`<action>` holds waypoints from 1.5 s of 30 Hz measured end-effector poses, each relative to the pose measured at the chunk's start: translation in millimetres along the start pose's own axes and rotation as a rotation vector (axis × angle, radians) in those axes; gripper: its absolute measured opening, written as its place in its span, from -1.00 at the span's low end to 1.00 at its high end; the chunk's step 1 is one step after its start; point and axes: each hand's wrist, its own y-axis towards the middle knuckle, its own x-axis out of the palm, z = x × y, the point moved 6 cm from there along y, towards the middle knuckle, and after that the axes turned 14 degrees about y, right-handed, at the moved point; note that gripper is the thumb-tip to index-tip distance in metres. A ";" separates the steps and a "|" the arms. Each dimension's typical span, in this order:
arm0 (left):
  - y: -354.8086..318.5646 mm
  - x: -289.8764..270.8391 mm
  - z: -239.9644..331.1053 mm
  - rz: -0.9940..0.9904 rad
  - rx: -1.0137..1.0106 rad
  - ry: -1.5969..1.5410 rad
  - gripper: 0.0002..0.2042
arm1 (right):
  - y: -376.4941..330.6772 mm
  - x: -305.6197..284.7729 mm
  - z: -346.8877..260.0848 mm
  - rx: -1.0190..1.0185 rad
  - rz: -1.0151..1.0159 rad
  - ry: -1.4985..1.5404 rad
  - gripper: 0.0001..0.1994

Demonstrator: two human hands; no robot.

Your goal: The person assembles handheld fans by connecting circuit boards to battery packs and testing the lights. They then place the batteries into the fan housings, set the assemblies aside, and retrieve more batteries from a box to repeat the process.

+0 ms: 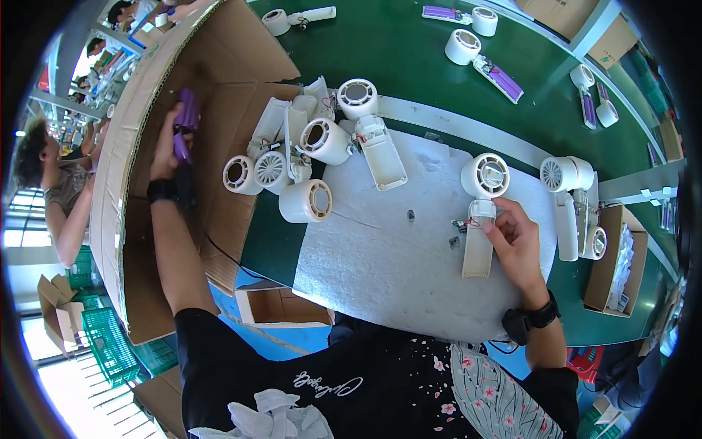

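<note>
My left hand [165, 146] reaches into a large open cardboard box [230, 117] and closes round purple batteries [187, 110]. On the pale foam mat [380, 271], my right hand [521, 245] pinches the side of a white handheld fan [478, 257] just below its round head. That fan's handle is uncovered, and a small circuit board with wires [459, 225] pokes out on its left. Several other white fans and parts cluster by the box, among them a fan with a hollow handle [382, 157]. Two small dark pieces lie between it and my right hand.
Along the green conveyor [395, 58] lie fans with purple batteries in their handles [501, 79]. More fans [567, 175] stand at the mat's right edge, beside a small carton [618, 263] with clear plastic inside. Another person [66, 168] sits beyond the large box.
</note>
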 end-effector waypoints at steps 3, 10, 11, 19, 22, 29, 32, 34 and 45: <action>-36.9 10.6 23.9 -0.091 0.087 -0.112 -0.47 | 1.7 1.8 0.4 -0.006 -0.001 -0.005 -0.64; -193.3 113.0 120.8 0.178 0.478 0.209 -0.39 | 0.3 -1.0 -1.2 -0.041 0.011 -0.003 -0.62; -206.4 136.5 123.0 0.098 0.533 0.219 -0.40 | -0.7 -2.8 0.3 -0.050 0.014 -0.003 -0.62; -266.9 280.2 79.4 0.030 0.683 0.545 -0.48 | -0.9 1.2 -3.6 -0.107 -0.011 -0.002 -0.62; -264.9 295.9 64.4 0.053 0.653 0.672 -0.46 | -0.9 -0.6 -3.1 -0.123 -0.013 0.000 -0.62; -257.7 283.1 61.6 0.287 0.666 0.830 -0.41 | 0.0 -2.7 2.9 -0.126 0.005 0.046 -0.64; -259.9 280.6 58.7 0.333 0.658 0.872 -0.38 | -1.8 -2.6 3.4 -0.132 -0.019 0.022 -0.64; -266.4 279.4 63.4 0.312 0.641 0.878 -0.38 | -1.3 -2.4 3.3 -0.131 -0.029 0.002 -0.64; -224.4 32.2 -7.0 1.198 -0.101 0.852 -0.17 | -0.3 -0.6 -1.5 -0.135 0.021 0.017 -0.63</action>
